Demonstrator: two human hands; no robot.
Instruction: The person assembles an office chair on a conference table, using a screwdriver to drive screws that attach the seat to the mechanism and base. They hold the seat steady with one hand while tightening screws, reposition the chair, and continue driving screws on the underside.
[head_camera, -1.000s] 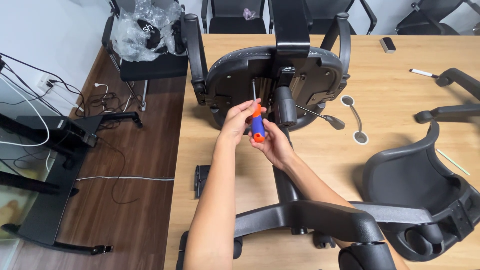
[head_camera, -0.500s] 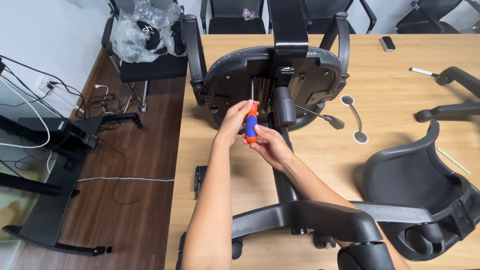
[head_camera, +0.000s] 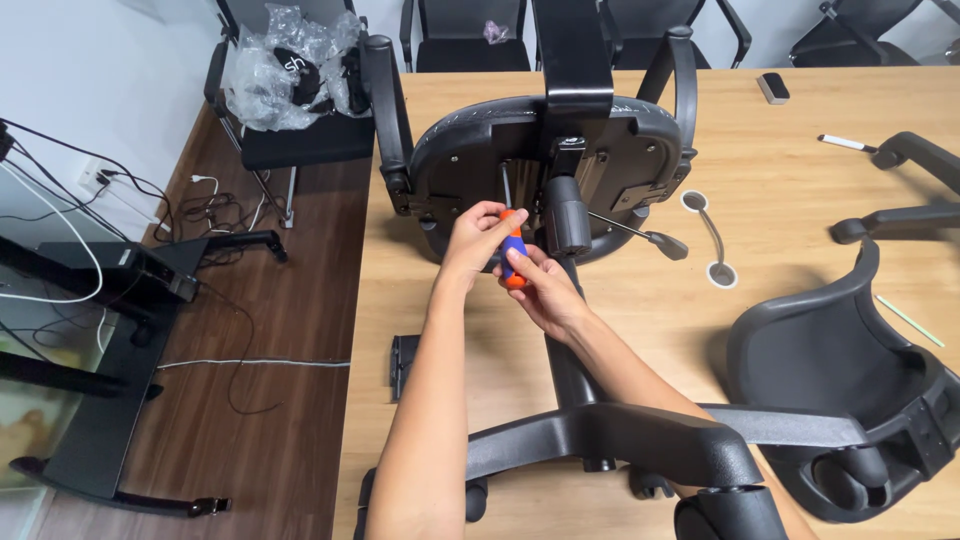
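A wide wooden counter (head_camera: 800, 200) fills most of the view, with dark floorboards (head_camera: 270, 380) running along its left side. On the counter an office chair (head_camera: 540, 160) lies overturned, the underside of its seat facing the camera at the far middle and its central column reaching toward the near edge, where the star base (head_camera: 640, 440) with its casters spreads out. To the near right a second black seat shell (head_camera: 850, 380) rests on the counter, and two loose armrests (head_camera: 900, 190) lie at the far right. On the far left, off the counter, a chair holds crumpled clear plastic wrapping (head_camera: 285, 65). A thin lever (head_camera: 635, 230) juts rightward from the seat's underside. Both hands meet just in front of the seat mechanism: the left hand (head_camera: 478, 238) has its grip clenched around the upper part of a screwdriver (head_camera: 512, 250) with an orange and blue handle, and the right hand (head_camera: 545, 290) is wrapped around the lower end of that handle. The screwdriver's metal shaft points away toward the mechanism plate, between the seat's left edge and the column. A white marker (head_camera: 848, 144) and a small dark block (head_camera: 773, 88) lie far right.
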